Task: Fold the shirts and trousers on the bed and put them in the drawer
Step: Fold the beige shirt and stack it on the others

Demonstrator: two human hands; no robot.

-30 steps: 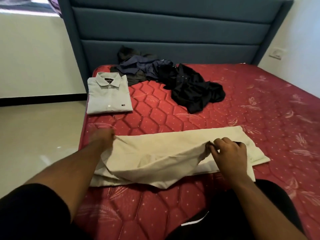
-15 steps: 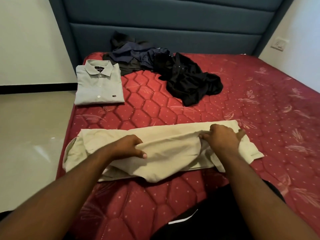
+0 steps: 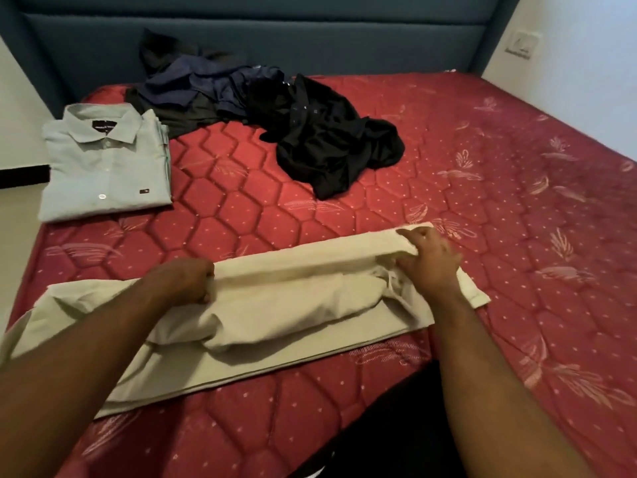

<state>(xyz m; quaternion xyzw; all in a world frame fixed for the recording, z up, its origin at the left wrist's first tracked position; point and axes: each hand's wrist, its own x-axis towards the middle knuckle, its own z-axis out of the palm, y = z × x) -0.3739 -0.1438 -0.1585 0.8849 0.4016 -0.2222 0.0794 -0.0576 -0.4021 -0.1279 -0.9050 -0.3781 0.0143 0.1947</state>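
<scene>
Cream trousers (image 3: pixel 275 315) lie lengthwise across the near part of the red mattress (image 3: pixel 482 201), bunched along the middle. My left hand (image 3: pixel 188 279) grips a fold of the cream cloth near its centre. My right hand (image 3: pixel 429 258) pinches the cloth at the trousers' right end. A folded pale green shirt (image 3: pixel 107 167) lies flat at the mattress's far left. A heap of unfolded dark clothes, navy (image 3: pixel 193 84) and black (image 3: pixel 327 139), sits near the headboard. No drawer is in view.
A blue padded headboard (image 3: pixel 275 32) runs along the back. The mattress's left edge drops to a pale tiled floor (image 3: pixel 17 215). A white wall with a socket (image 3: pixel 522 46) stands on the right.
Both hands have carried the cream cloth's fold farther from me across the trousers. My left hand has moved right from the trousers' left end toward the centre. The camera has tilted down.
</scene>
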